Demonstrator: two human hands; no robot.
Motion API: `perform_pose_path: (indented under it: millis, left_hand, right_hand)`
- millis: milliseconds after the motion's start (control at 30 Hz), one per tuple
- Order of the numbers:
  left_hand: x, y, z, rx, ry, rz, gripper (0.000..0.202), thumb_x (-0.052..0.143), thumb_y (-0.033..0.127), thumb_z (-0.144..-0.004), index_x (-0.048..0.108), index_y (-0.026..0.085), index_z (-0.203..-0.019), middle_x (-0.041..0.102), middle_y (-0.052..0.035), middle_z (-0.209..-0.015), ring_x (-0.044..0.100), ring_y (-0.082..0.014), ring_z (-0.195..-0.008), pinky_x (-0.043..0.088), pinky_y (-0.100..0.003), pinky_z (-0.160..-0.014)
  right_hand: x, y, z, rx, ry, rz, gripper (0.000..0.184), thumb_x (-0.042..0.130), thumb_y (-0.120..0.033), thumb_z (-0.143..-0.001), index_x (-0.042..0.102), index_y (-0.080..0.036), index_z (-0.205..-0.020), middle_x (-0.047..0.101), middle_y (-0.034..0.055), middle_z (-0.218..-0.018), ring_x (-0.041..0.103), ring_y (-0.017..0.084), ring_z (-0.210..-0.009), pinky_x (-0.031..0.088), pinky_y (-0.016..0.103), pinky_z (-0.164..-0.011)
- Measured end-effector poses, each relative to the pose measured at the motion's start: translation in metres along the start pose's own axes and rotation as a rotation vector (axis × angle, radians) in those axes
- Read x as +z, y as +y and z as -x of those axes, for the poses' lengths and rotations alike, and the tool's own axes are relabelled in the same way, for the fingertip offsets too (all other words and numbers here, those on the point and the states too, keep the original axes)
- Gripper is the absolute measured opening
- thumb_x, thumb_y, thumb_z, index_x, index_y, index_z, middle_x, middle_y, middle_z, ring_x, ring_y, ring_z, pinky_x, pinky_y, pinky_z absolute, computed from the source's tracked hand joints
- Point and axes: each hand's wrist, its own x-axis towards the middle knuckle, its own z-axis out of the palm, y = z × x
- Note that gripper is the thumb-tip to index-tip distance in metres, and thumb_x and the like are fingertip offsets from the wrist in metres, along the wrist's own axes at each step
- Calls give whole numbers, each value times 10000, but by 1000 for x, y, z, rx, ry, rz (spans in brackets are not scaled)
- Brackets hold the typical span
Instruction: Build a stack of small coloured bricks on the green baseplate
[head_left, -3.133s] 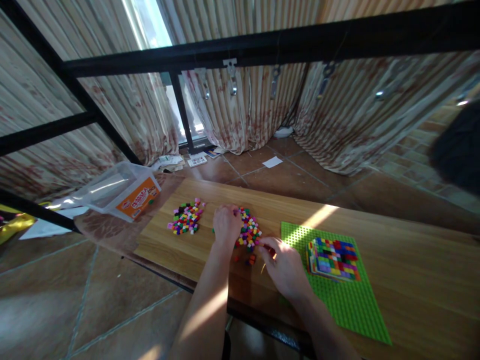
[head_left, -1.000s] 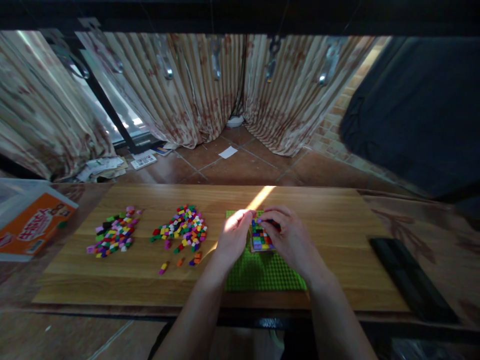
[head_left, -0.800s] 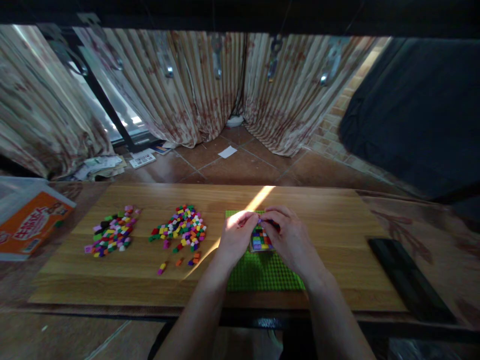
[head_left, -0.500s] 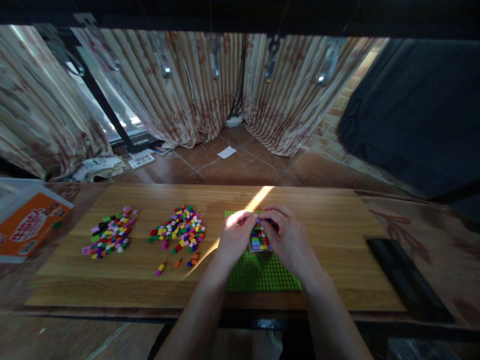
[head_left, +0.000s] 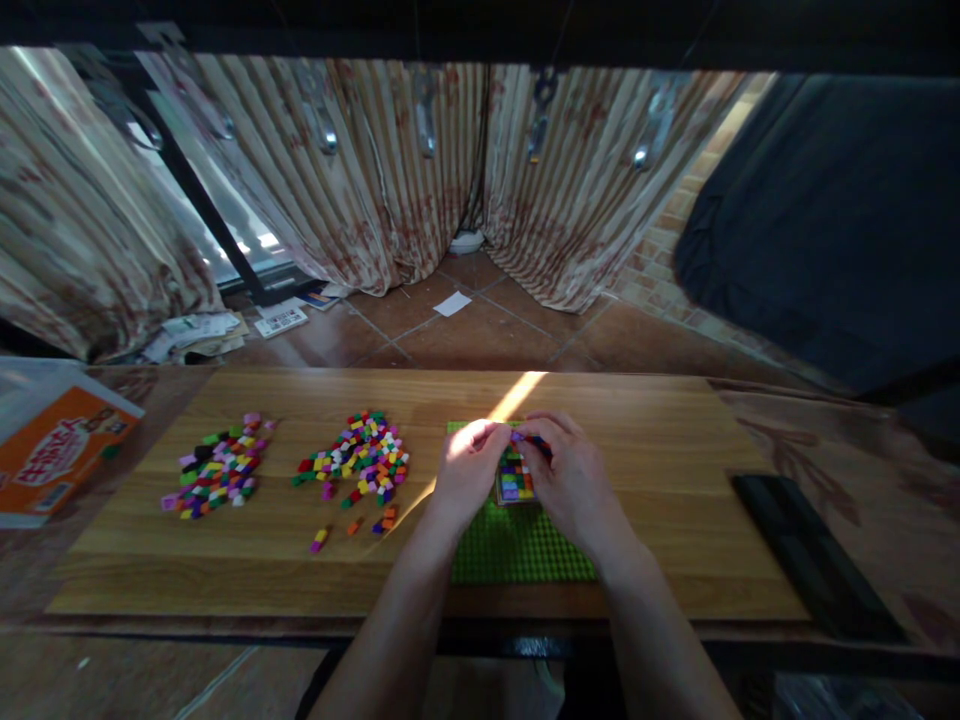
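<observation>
A green studded baseplate (head_left: 517,550) lies on the wooden board in front of me. On it sits a small block of multicoloured bricks (head_left: 516,483), set in tight rows and partly covered by my fingers. At its far left corner my left hand (head_left: 472,465) is closed, thumb and fingertips together. My right hand (head_left: 562,465) curls over the far right side of the block, its fingertips pinched close to the left ones. A small purple brick (head_left: 517,437) shows between the two sets of fingertips; which hand grips it is hard to make out.
Left of the plate lie a heap of small coloured bricks (head_left: 371,455) and a second heap (head_left: 221,470). A few loose bricks (head_left: 320,540) are nearer me. A clear box with an orange label (head_left: 60,445) stands far left, a black tray (head_left: 814,555) at right.
Both hands stay over the far end of the brick block, with only slight finger movement. The purple brick between the fingertips shows a little more clearly.
</observation>
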Motion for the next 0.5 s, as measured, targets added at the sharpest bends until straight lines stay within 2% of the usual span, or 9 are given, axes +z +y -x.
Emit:
perform_pose_path:
  millis: [200, 500]
  left_hand:
    - [2, -2, -1, 46, -8, -21, 180, 611, 299, -784, 700, 155, -722, 631, 5, -691, 551, -129, -680, 429, -228, -667]
    - [1, 1, 0, 20, -11, -10, 198, 594, 306, -788, 661, 154, -683, 565, 24, -651, 487, -113, -638, 395, -218, -611]
  right_hand:
    - [2, -2, 1, 6, 0, 54, 203, 479, -127, -876, 678, -168, -889, 648, 127, -993, 601, 253, -968, 494, 424, -854]
    - [0, -2, 2, 32, 8, -18, 208, 498, -110, -850, 680, -168, -931, 656, 111, -1008, 612, 221, -928, 502, 386, -839]
